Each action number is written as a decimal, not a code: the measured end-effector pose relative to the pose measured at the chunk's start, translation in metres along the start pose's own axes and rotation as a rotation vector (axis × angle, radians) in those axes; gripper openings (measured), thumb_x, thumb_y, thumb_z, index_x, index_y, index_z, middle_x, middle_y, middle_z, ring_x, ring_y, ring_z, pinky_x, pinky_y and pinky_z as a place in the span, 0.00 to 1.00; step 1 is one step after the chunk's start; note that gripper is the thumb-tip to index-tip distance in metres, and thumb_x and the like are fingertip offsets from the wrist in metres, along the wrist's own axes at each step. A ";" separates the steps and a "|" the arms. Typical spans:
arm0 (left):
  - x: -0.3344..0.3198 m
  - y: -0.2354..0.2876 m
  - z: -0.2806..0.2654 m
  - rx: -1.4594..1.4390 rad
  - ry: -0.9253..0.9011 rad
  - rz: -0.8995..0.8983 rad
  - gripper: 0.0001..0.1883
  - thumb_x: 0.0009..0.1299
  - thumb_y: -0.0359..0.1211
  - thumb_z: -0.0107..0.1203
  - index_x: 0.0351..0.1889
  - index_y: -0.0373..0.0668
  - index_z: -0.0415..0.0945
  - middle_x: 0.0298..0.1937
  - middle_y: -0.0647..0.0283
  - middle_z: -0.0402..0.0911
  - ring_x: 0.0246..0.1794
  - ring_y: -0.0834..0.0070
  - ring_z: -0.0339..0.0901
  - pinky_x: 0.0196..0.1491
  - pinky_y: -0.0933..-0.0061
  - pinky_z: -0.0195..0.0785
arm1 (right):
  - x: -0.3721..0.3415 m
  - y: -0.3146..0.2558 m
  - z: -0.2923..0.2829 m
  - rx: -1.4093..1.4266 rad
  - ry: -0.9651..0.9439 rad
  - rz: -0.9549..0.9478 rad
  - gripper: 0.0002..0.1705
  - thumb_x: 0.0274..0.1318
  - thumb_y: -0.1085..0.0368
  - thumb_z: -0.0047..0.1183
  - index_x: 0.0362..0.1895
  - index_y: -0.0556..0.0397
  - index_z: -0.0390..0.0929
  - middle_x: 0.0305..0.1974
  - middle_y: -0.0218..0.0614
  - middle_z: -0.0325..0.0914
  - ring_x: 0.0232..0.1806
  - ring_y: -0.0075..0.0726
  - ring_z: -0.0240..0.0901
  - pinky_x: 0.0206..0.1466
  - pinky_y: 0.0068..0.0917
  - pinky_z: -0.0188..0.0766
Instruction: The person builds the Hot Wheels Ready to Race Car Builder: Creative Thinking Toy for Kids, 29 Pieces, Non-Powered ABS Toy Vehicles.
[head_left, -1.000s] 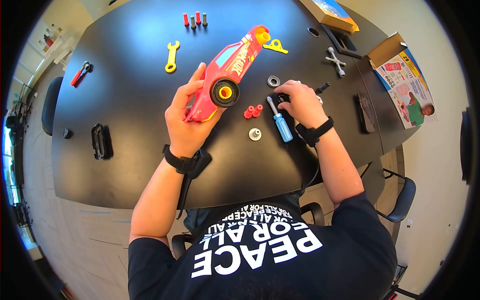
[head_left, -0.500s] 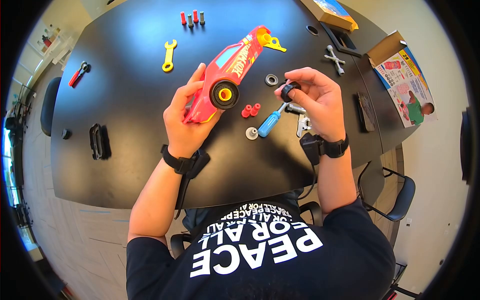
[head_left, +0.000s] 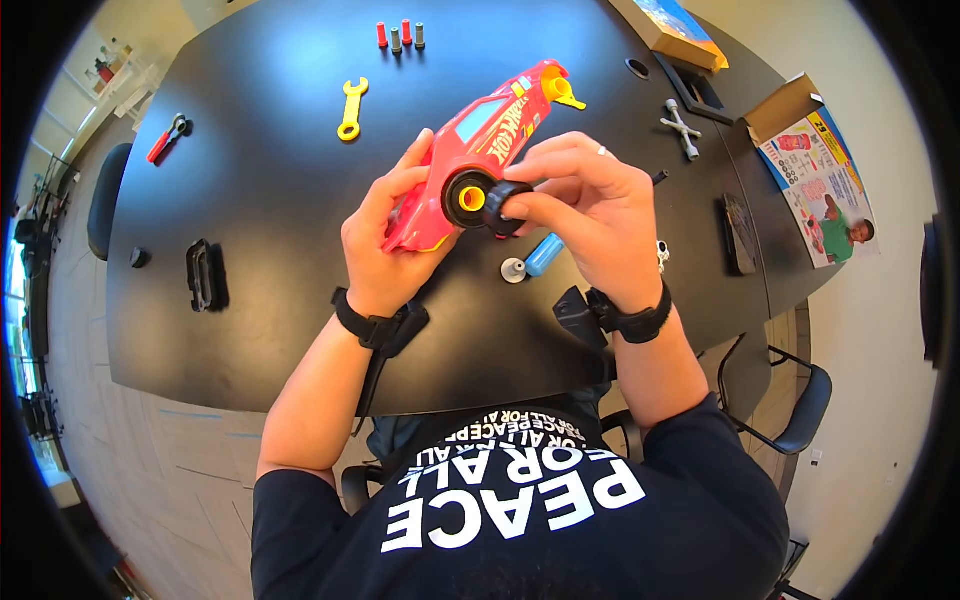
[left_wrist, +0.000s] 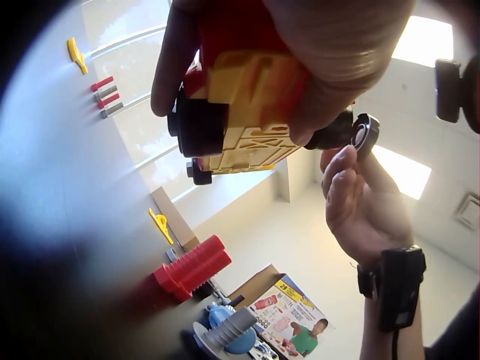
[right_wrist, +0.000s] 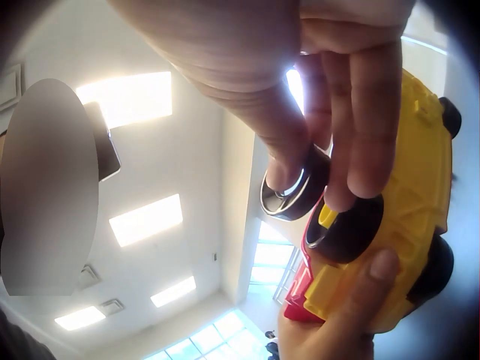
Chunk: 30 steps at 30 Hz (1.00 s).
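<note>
My left hand [head_left: 385, 240] grips a red toy car [head_left: 487, 135] by its lower end, holding it above the table and tilted with one side up. A mounted black wheel [head_left: 452, 214] with a yellow hub [head_left: 473, 198] faces my right hand. Between thumb and fingers, my right hand [head_left: 610, 215] pinches a black tyre ring [head_left: 503, 210], close beside that mounted wheel and overlapping its edge. In the right wrist view, the ring [right_wrist: 279, 214] has a silvery rim, and the car's yellow underside [right_wrist: 420, 161] shows.
Under the hands lie a blue-handled screwdriver [head_left: 545, 255], a grey bolt [head_left: 513, 270] and red bolts [left_wrist: 193, 268]. A yellow wrench [head_left: 352, 108], several small bolts [head_left: 396, 42] and a red ratchet [head_left: 167, 140] lie farther left. At right are a cross-shaped lug wrench [head_left: 682, 130] and an opened box [head_left: 815, 175].
My right hand lifted the black tyre ring from the table and brought it left against the car's wheel. The screwdriver shifted on the table. My left hand keeps its hold on the car.
</note>
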<state>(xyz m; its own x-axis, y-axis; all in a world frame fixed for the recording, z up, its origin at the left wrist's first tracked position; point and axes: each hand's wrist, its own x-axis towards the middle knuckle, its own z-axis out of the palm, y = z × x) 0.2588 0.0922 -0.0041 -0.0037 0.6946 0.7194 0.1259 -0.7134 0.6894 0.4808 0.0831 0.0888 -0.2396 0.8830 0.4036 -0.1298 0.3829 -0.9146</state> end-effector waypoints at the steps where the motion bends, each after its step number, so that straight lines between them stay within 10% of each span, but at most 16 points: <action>1: 0.000 0.001 0.001 -0.004 -0.002 -0.002 0.31 0.64 0.23 0.79 0.64 0.37 0.78 0.78 0.38 0.75 0.74 0.55 0.81 0.70 0.60 0.79 | 0.001 0.000 0.003 -0.003 0.003 0.002 0.12 0.62 0.81 0.69 0.48 0.62 0.91 0.47 0.36 0.87 0.39 0.25 0.89 0.40 0.19 0.86; 20: -0.002 0.003 0.002 0.029 -0.045 -0.013 0.30 0.65 0.23 0.78 0.64 0.36 0.76 0.78 0.30 0.72 0.78 0.53 0.76 0.72 0.58 0.77 | 0.002 0.020 0.018 -0.244 0.087 0.067 0.12 0.58 0.77 0.75 0.46 0.60 0.91 0.40 0.34 0.83 0.30 0.20 0.85 0.29 0.18 0.76; 30: -0.001 0.004 0.001 0.054 -0.032 -0.049 0.31 0.65 0.20 0.76 0.65 0.36 0.75 0.78 0.30 0.72 0.79 0.53 0.75 0.74 0.59 0.74 | -0.004 0.016 0.006 -0.501 -0.040 -0.197 0.16 0.53 0.68 0.82 0.46 0.52 0.92 0.46 0.33 0.81 0.26 0.16 0.72 0.29 0.19 0.73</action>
<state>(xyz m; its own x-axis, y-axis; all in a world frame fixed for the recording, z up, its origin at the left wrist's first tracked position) 0.2601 0.0882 -0.0023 0.0210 0.7315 0.6815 0.1798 -0.6733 0.7172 0.4738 0.0838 0.0726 -0.2952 0.7739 0.5604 0.2966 0.6317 -0.7162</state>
